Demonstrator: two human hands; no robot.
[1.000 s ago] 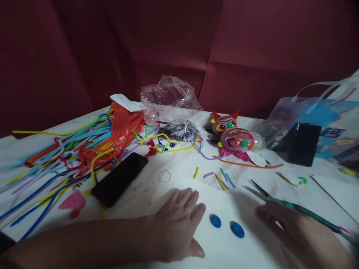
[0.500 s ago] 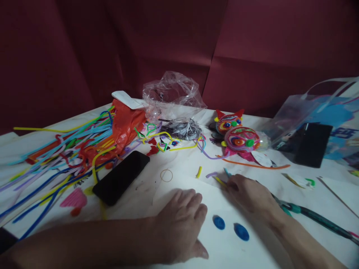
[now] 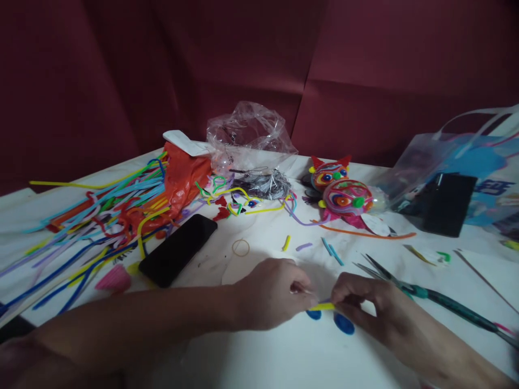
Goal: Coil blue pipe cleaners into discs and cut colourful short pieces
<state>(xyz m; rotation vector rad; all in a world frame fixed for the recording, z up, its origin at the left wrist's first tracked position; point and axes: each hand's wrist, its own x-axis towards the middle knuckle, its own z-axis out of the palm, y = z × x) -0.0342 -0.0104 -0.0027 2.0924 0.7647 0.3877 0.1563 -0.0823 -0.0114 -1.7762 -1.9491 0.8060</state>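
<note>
Between the fingertips of both hands is a short yellow pipe cleaner piece, with a thin purplish strip just above it. My left hand pinches its left end and my right hand pinches the right end. Just below lie two blue coiled ovals, the right blue oval and the partly covered left blue oval, on white paper. Beyond my hands rest short cut pieces: a yellow piece, a purple piece and light blue pieces. Green-handled scissors lie partly open beside my right hand.
Long coloured pipe cleaners spill from a red bag at left, near a black phone. Two decorated lion-like figures sit at back right, by another dark phone and a plastic bag.
My right hand has come back toward me with the yellow piece. My left hand has lifted from lying flat on the paper and now pinches the piece too.
</note>
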